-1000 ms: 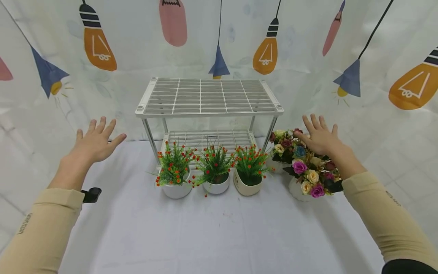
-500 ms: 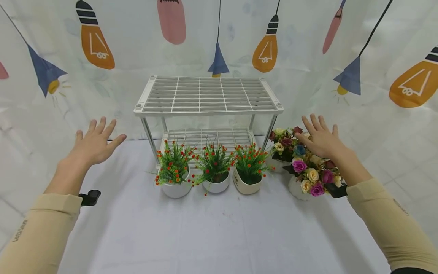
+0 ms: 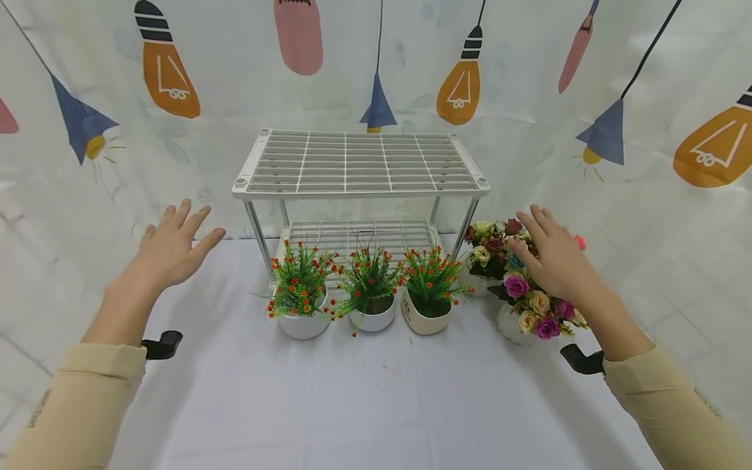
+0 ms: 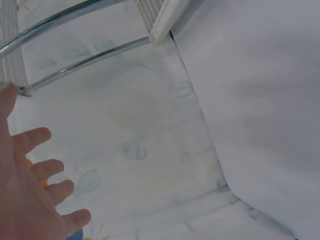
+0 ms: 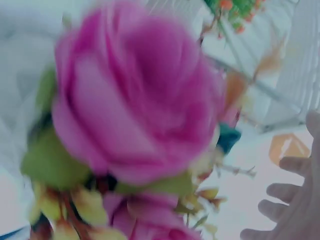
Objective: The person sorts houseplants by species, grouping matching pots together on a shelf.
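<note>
My left hand (image 3: pixel 170 251) hangs in the air left of the white two-tier rack (image 3: pixel 361 194), fingers spread and holding nothing. Over the mixed rose bouquets (image 3: pixel 529 301) at the right, my right hand (image 3: pixel 555 258) is held with its fingers extended, and it hides part of the blooms. A large purple rose (image 5: pixel 135 95) fills much of the right wrist view, beside that hand's fingers. In front of the rack stand three potted plants with small red flowers: the left pot (image 3: pixel 303 325), the middle pot (image 3: pixel 373 318) and the cream right pot (image 3: pixel 424 320).
A white cloth (image 3: pixel 352 405) covers the table. Behind the rack hangs a curtain (image 3: pixel 235 78) printed with bulbs and lamps. The rack's lower shelf (image 3: pixel 361 236) sits low behind the plants, between metal posts (image 3: pixel 258 235).
My right hand has turned and shifted slightly down, covering more of the roses. My left hand has moved a little to the right. The plants and rack stay in place.
</note>
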Available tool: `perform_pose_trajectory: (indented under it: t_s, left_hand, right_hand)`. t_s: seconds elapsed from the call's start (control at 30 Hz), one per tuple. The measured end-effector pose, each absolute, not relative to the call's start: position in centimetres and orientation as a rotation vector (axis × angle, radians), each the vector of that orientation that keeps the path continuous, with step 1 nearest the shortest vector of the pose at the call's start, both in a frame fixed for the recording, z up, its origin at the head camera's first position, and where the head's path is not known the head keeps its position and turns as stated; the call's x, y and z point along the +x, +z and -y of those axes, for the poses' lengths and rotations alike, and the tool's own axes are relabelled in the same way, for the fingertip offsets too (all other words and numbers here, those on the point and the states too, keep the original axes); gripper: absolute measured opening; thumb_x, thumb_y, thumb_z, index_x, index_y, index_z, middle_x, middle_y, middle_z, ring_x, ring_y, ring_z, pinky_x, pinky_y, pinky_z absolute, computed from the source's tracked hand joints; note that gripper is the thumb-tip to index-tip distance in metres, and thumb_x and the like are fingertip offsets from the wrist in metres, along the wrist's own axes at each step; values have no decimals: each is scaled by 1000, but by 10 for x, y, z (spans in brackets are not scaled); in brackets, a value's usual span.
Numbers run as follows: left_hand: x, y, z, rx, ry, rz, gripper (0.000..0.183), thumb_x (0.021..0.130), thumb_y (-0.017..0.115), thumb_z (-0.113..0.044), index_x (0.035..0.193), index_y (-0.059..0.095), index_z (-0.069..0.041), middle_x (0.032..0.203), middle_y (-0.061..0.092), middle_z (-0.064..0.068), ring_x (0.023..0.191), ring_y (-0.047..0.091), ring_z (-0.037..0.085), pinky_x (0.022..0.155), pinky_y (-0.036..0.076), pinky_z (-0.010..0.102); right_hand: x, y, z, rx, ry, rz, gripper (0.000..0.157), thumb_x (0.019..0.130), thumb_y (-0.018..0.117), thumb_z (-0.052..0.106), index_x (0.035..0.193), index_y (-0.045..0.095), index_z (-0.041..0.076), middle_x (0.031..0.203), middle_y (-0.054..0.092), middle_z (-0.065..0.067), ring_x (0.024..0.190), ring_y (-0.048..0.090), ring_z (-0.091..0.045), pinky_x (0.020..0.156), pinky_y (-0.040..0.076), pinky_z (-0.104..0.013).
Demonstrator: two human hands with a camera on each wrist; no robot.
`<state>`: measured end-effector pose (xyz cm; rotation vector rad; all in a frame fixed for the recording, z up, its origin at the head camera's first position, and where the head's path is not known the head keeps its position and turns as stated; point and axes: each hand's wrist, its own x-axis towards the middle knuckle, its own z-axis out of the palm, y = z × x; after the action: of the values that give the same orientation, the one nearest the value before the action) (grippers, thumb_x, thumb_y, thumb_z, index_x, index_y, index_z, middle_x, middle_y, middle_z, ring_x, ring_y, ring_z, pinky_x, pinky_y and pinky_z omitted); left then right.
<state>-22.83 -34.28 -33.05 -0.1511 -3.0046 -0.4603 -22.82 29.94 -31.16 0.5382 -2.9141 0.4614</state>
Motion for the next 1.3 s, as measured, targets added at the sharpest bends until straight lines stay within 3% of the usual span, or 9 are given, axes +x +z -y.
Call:
perform_pose_trajectory:
  t_s: [0.13, 0.3, 0.43, 0.57, 0.7, 0.83, 0.97, 1.1, 1.3]
  left_hand:
    - [-227, -332, 334, -163, -561, 2910, 73, 110, 31, -53, 158, 28, 2, 161, 13, 37, 145, 12, 61, 101, 12, 84]
    - [-225, -333, 318, -190, -833, 2700, 62, 111, 38, -45, 148, 43, 5, 151, 34, 35, 136, 34, 57, 102, 27, 75]
    - [-223, -333, 298, -192, -1033, 2513, 54, 111, 43, -40, 142, 51, 4, 139, 50, 29, 129, 46, 47, 99, 38, 64]
    - [-221, -332, 280, -151, -1195, 2387, 51, 111, 44, -40, 140, 54, 2, 132, 57, 22, 121, 55, 31, 97, 45, 44]
    - [-223, -328, 268, -115, -1406, 2283, 50, 111, 43, -40, 138, 53, 0, 125, 59, 10, 110, 58, 14, 87, 48, 23]
    - [-225, -323, 264, -90, -1611, 2195, 41, 111, 45, -39, 134, 55, -6, 119, 60, -1, 111, 59, 15, 89, 49, 26]
    - [-226, -320, 261, -61, -1814, 2078, 29, 109, 51, -38, 124, 59, -14, 113, 61, -1, 107, 59, 15, 88, 49, 28]
    - [-230, -316, 257, -42, -1952, 1989, 28, 107, 55, -40, 118, 60, -14, 112, 60, 2, 107, 59, 16, 88, 50, 28]
    - [-238, -312, 253, 14, -2012, 1951, 33, 106, 54, -45, 115, 58, -13, 112, 57, 2, 105, 59, 16, 95, 48, 39]
  right_hand:
    - [-214, -317, -289, 567, 592, 2753, 62, 108, 53, 40, 155, 38, 2, 164, 22, -25, 150, 18, -48, 114, 19, -69]
    - [-197, -334, -274, 618, 721, 2475, 46, 101, 68, 20, 139, 55, -2, 148, 48, -21, 138, 40, -44, 105, 35, -66]
    - [-181, -350, -259, 624, 809, 2280, 36, 91, 75, 6, 125, 64, -2, 134, 60, -18, 123, 55, -38, 98, 46, -43]
    - [-165, -364, -245, 643, 951, 2127, 33, 85, 76, -1, 117, 68, -1, 121, 67, -14, 105, 63, -26, 90, 44, -20]
    - [-146, -379, -227, 631, 1209, 2050, 26, 85, 68, -15, 110, 65, -8, 107, 67, -12, 95, 62, -17, 83, 48, -19]
    - [-130, -400, -210, 368, 1612, 2098, 20, 92, 57, -20, 109, 55, -12, 104, 59, -12, 95, 59, -19, 79, 50, -19]
    - [-125, -424, -203, 30, 1836, 2218, 29, 95, 60, -13, 120, 46, -9, 113, 52, -17, 98, 55, -18, 76, 48, -18]
    - [-127, -442, -195, -152, 1910, 2353, 54, 94, 70, -3, 136, 35, -4, 130, 46, -18, 109, 49, -22, 83, 46, -20]
    - [-138, -460, -179, -197, 1915, 2444, 84, 90, 79, 5, 150, 21, -3, 149, 32, -23, 134, 37, -38, 107, 39, -49]
